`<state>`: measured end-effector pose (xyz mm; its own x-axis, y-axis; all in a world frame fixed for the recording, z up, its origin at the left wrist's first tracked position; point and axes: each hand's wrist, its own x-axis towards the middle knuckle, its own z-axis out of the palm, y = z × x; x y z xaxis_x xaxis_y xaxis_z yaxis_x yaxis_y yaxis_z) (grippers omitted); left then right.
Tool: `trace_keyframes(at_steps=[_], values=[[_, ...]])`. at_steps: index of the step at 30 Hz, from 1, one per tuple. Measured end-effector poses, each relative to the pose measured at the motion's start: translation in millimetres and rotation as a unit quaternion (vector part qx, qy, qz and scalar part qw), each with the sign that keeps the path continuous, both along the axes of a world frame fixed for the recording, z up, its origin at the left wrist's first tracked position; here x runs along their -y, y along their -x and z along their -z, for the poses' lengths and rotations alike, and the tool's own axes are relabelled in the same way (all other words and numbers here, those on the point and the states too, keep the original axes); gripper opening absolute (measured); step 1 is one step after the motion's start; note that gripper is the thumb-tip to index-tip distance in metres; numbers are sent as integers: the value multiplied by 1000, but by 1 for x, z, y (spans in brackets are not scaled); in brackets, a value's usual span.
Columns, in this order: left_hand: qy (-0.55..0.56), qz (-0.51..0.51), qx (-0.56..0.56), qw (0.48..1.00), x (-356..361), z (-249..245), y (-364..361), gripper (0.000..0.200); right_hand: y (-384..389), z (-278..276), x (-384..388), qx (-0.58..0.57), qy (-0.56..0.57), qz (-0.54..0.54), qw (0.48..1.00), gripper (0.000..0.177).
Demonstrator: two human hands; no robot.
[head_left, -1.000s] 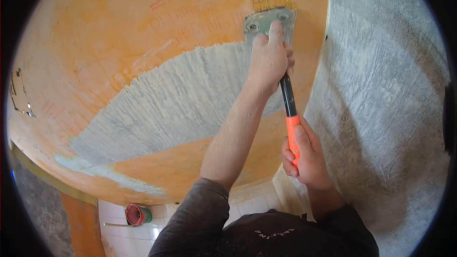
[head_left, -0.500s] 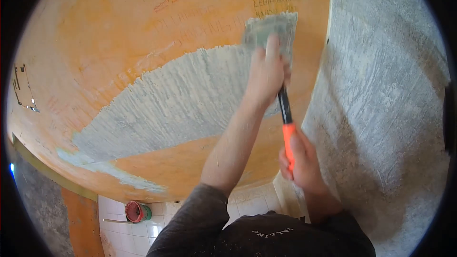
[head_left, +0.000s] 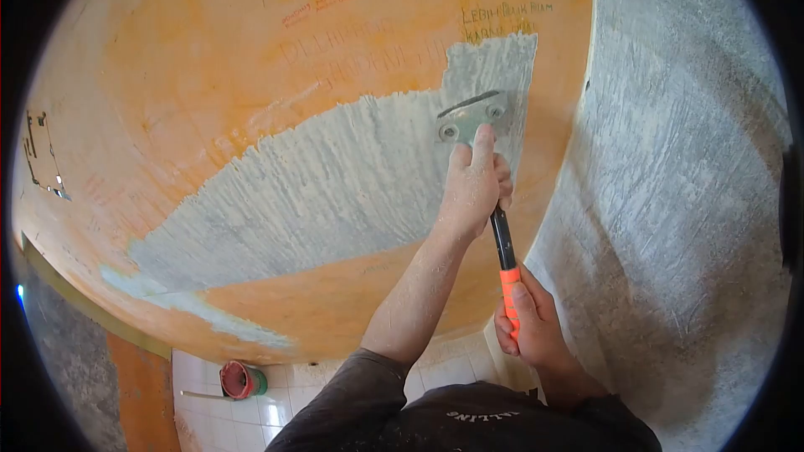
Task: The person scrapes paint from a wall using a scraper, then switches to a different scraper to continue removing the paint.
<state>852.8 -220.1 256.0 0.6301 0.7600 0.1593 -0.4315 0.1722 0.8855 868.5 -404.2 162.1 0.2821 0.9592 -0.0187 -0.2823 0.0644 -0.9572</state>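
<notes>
My left hand (head_left: 476, 188) grips the upper end of a long-handled scraper (head_left: 503, 238), its thumb stretched along the tool's head. Lower down, my right hand (head_left: 536, 322) is wrapped round the orange grip of the same black handle. The scraper's wide grey head (head_left: 471, 117), with two round fasteners, lies against the scraped grey patch (head_left: 335, 176) of the wall. Orange paint (head_left: 193, 75) with handwriting surrounds that patch.
A rough grey wall (head_left: 670, 159) stands at the right, past the corner. At the lower left, a red and green bucket (head_left: 243, 380) sits on white floor tiles (head_left: 226, 427). Wires (head_left: 46, 155) hang at the far left.
Both hands and the scraper have moved down along the wall, away from the handwriting. More bare grey surface shows above the scraper head. The view has shifted slightly.
</notes>
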Motion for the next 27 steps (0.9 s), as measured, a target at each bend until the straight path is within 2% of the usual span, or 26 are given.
trace_keyframes(at_steps=[2,5,8,10,13,14,17,18,20,23,27], values=[[-64,33,6,997,-12,-18,-1,36,-1,-23,-14,24,-12,21,999,51],[-35,-8,35,999,-6,-45,-9,36,-2,-42,-18,51,-38,32,997,51],[-9,1,31,999,-5,-19,-7,36,-1,-28,-11,33,-45,33,998,49],[31,4,20,999,3,-2,0,36,7,-18,2,4,6,20,1000,47],[-30,12,23,999,-7,-19,-1,37,6,-28,-10,16,-14,24,999,47],[-86,11,28,996,-19,-35,-7,36,-3,-29,-22,33,-53,30,998,47],[-101,-27,59,993,-16,-77,-17,34,-7,-58,-37,6,-87,45,995,42],[-102,-26,62,992,-16,-75,-16,34,-5,-57,-36,10,-88,46,995,42],[-105,3,28,994,-18,-51,-8,35,5,-40,-30,-6,-78,32,996,39],[-58,9,-36,998,-15,43,15,38,17,53,-19,-48,-26,4,999,37],[128,46,-69,988,2,178,49,35,28,151,10,-37,61,-22,997,31]])
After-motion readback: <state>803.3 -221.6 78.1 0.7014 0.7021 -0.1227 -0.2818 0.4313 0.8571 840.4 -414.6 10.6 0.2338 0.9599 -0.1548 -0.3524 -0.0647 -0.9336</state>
